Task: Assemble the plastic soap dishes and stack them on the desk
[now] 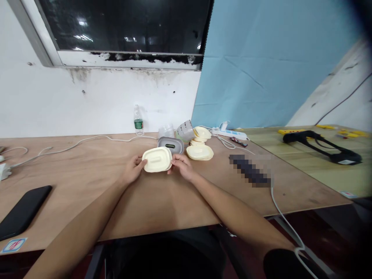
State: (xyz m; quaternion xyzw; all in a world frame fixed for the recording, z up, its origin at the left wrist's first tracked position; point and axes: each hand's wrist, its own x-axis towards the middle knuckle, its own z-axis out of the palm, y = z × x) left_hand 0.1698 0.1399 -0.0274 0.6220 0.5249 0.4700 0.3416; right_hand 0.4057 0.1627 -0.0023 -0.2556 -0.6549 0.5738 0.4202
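Between my two hands is a cream-coloured oval plastic lid with a raised bar in its middle; a second edge shows behind it at the right. My left hand pinches its left end, thumb on top. My right hand grips the right end with its fingertips. Just behind stands a grey oval piece with a slot, partly covered by the lid. To the right lie more cream lids, and further back a stack of cream lids beside a tilted grey slotted container.
A clear container and a plastic bottle stand near the wall. A white power strip with cables lies back right. A black phone is at the left, a blurred dark object at the right. A black frame rests on the neighbouring table.
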